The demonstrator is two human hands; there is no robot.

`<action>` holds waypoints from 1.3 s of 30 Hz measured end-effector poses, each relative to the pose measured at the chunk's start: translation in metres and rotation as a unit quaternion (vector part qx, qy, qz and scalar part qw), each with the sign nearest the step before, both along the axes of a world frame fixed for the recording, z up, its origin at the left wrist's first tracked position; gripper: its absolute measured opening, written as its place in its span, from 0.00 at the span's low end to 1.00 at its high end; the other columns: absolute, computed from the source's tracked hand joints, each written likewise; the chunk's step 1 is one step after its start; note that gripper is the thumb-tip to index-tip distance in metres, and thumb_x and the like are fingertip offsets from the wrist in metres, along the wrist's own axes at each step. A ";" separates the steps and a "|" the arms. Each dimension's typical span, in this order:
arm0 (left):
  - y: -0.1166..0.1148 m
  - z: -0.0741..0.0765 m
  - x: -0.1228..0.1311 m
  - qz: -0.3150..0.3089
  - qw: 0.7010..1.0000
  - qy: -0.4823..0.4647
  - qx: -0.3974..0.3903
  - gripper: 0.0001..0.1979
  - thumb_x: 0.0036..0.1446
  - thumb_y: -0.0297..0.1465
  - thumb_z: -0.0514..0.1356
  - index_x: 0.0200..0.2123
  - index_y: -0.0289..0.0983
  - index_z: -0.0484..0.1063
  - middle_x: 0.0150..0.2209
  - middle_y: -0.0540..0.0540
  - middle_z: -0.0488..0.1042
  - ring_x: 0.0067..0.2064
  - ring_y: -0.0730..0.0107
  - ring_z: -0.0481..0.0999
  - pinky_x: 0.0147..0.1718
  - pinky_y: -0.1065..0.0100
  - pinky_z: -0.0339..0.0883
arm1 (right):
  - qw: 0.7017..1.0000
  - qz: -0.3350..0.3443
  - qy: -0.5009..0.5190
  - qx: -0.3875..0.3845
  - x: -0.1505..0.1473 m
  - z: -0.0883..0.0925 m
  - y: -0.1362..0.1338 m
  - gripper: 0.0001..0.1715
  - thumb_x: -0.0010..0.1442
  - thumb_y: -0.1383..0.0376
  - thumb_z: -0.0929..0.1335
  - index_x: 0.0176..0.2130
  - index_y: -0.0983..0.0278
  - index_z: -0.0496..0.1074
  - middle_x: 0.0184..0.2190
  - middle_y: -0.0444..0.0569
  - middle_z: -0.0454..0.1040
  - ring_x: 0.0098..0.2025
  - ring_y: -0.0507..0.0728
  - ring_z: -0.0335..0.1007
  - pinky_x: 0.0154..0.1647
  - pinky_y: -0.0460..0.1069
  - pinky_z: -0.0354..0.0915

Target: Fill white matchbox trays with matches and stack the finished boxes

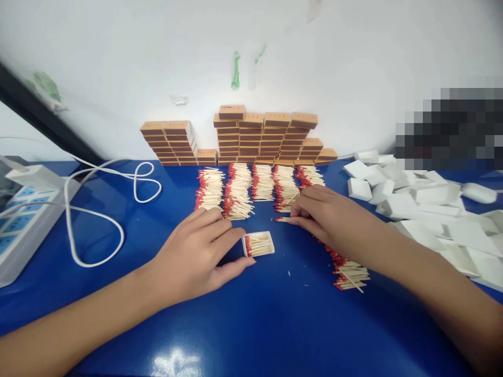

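A small white matchbox tray lies on the blue table, partly filled with red-headed matches. My left hand steadies its left end, with the index finger at the far corner and the thumb along the near edge. To the right and a little farther back, my right hand pinches a few matches close to the table; the fingers hide exactly how many. Piles of loose matches stand in rows beyond both hands. Another pile is partly covered by my right wrist.
Stacked brown matchboxes line the wall at the back. White empty trays lie heaped on the right. On the left are a power strip and a looped white cable. Tiny white scraps dot the blue table.
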State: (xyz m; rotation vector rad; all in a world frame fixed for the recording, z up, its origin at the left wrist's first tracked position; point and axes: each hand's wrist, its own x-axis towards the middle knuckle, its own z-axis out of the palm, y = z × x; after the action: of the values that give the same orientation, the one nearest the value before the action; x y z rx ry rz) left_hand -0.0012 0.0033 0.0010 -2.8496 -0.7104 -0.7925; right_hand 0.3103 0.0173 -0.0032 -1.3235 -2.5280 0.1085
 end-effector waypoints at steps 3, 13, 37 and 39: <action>0.001 -0.001 0.000 0.000 1.000 0.000 0.001 0.15 0.69 0.39 0.68 0.48 0.32 0.79 0.34 0.46 0.77 0.38 0.60 0.74 0.40 0.58 0.70 | 1.000 0.010 -0.015 0.010 -0.003 0.003 -0.001 0.12 0.74 0.64 0.69 0.36 0.62 0.73 0.36 0.53 0.78 0.43 0.63 0.75 0.45 0.55 0.70; 0.001 0.000 0.000 0.000 1.000 0.002 0.001 0.16 0.69 0.40 0.68 0.48 0.32 0.79 0.34 0.46 0.77 0.38 0.60 0.74 0.40 0.58 0.70 | 1.000 0.016 0.003 0.021 -0.006 0.006 -0.007 0.09 0.73 0.66 0.69 0.37 0.62 0.73 0.38 0.53 0.77 0.44 0.62 0.75 0.45 0.56 0.70; 0.001 0.001 0.001 0.000 1.000 0.006 -0.002 0.15 0.69 0.39 0.68 0.47 0.31 0.79 0.34 0.46 0.76 0.38 0.60 0.74 0.39 0.58 0.69 | 1.000 0.017 0.013 0.000 -0.007 0.001 -0.005 0.11 0.75 0.65 0.68 0.37 0.62 0.74 0.37 0.53 0.78 0.43 0.62 0.76 0.45 0.55 0.70; 0.000 0.001 0.000 0.002 1.000 0.008 -0.003 0.15 0.69 0.39 0.68 0.48 0.32 0.79 0.34 0.46 0.77 0.38 0.61 0.74 0.40 0.58 0.69 | 0.999 0.021 0.024 0.008 -0.007 0.003 -0.006 0.12 0.76 0.63 0.67 0.38 0.62 0.74 0.38 0.53 0.78 0.43 0.62 0.75 0.45 0.55 0.70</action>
State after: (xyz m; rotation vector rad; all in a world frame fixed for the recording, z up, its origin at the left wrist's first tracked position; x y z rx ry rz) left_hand -0.0011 0.0035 0.0020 -2.8555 -0.7165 -0.7682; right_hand 0.3037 0.0112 0.0003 -1.2465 -2.5115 0.1266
